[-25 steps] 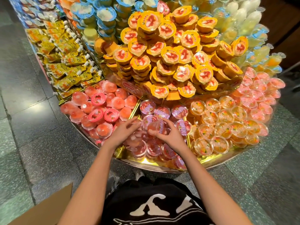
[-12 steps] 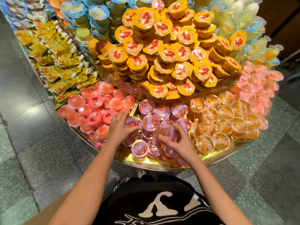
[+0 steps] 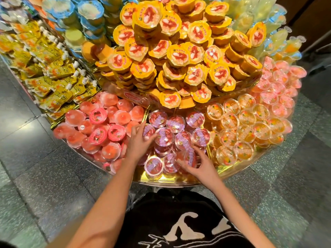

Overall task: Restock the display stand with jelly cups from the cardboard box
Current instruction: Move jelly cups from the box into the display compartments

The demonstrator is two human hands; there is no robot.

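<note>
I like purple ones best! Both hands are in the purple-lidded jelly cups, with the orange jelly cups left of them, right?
No. In the head view, the left hand and right hand are in the purple-lidded jelly cups, but the orange jelly cups are right of them.

The display stand's (image 3: 170, 183) near middle compartment holds the jelly cups (image 3: 176, 123). The left hand (image 3: 138, 144) lies at its left side, the right hand (image 3: 200, 163) near its right. Dome cups (image 3: 107, 120) fill the compartment to the left, fruit cups (image 3: 245, 129) the one to the right. Stacked tubs (image 3: 177, 54) rise behind, and pouches (image 3: 52, 83) lie far left.
</note>
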